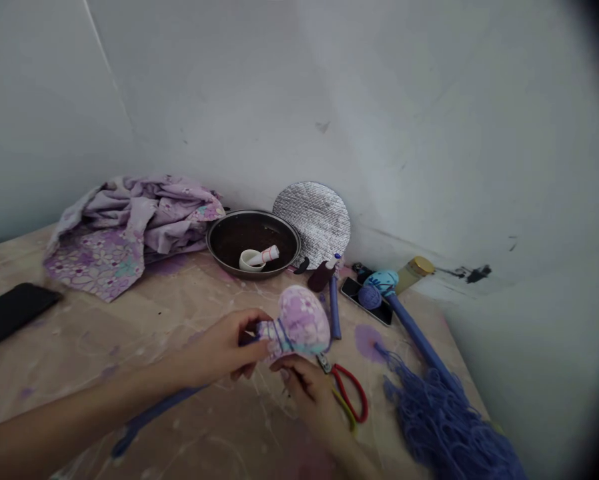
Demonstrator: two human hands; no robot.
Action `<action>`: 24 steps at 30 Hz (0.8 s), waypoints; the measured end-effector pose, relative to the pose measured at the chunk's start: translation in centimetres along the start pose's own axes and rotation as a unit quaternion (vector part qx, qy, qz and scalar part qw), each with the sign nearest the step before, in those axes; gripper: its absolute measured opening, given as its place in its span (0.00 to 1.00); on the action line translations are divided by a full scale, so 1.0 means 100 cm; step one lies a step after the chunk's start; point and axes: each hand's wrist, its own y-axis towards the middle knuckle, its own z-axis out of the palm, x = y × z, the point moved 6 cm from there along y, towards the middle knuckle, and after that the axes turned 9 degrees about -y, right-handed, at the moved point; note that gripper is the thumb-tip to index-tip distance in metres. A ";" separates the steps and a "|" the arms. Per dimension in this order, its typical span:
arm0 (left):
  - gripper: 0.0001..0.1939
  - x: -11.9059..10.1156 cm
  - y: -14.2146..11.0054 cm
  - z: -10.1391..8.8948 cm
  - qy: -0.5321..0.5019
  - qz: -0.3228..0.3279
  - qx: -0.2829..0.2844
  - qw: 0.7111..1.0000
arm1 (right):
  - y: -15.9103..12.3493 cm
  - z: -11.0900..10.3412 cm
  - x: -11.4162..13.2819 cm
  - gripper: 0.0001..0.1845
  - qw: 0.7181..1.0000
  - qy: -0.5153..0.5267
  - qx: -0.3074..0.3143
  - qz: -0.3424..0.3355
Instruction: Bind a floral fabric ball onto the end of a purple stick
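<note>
My left hand (227, 348) pinches the gathered neck of a purple floral fabric ball (299, 323), which is bound with blue yarn and sits on the end of a blue stick (152, 415) running toward the lower left. My right hand (312, 393) is below the ball, its fingers closed at the neck and yarn. Red-handled scissors (349, 395) lie on the table just right of my right hand.
A crumpled purple floral cloth (129, 227) lies at the back left. A dark pan (253, 241) holds a small white cup. A silver disc (315, 220) leans on the wall. A phone (367, 300), a blue yarn pile (444, 420), another stick (414, 333) and a black phone (9, 312) lie around.
</note>
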 end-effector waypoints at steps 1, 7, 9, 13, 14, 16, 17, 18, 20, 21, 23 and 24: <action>0.22 0.004 0.003 -0.002 -0.023 -0.014 0.007 1.000 | -0.004 -0.002 0.005 0.10 1.000 -0.017 -0.005 -0.009; 0.23 0.023 0.020 -0.010 -0.036 -0.022 0.040 0.998 | -0.008 -0.005 0.024 0.11 0.987 -0.137 -0.005 -0.085; 0.21 0.027 0.023 -0.012 -0.032 -0.018 0.041 0.998 | -0.011 -0.001 0.026 0.11 0.982 -0.161 0.001 -0.099; 0.21 0.031 0.028 -0.015 0.008 -0.005 0.029 1.000 | -0.013 0.007 0.029 0.12 0.973 -0.198 0.011 -0.121; 0.22 0.032 0.030 -0.015 0.024 -0.002 0.024 0.999 | -0.012 0.007 0.030 0.12 0.968 -0.217 0.018 -0.123; 0.23 0.032 0.033 -0.015 0.061 0.007 0.013 0.998 | -0.006 0.004 0.032 0.11 0.954 -0.271 0.032 -0.128; 0.23 0.032 0.033 -0.014 0.080 0.010 0.011 0.997 | -0.001 0.001 0.034 0.11 0.943 -0.303 0.036 -0.131; 0.22 0.031 0.034 -0.013 0.100 0.014 0.012 0.995 | 0.004 -0.004 0.036 0.10 0.931 -0.337 0.036 -0.135; 0.20 0.027 0.033 -0.008 0.140 0.030 0.026 0.989 | 0.015 -0.014 0.043 0.09 0.905 -0.398 0.029 -0.150; 0.18 0.024 0.032 -0.005 0.160 0.043 0.032 0.986 | 0.021 -0.018 0.048 0.08 0.893 -0.420 0.027 -0.161; 0.17 0.018 0.029 0.000 0.198 0.073 0.038 0.977 | 0.033 -0.023 0.059 0.06 0.874 -0.443 0.037 -0.197; 0.17 0.016 0.028 0.003 0.210 0.085 0.040 0.973 | 0.039 -0.024 0.064 0.06 0.866 -0.449 0.044 -0.216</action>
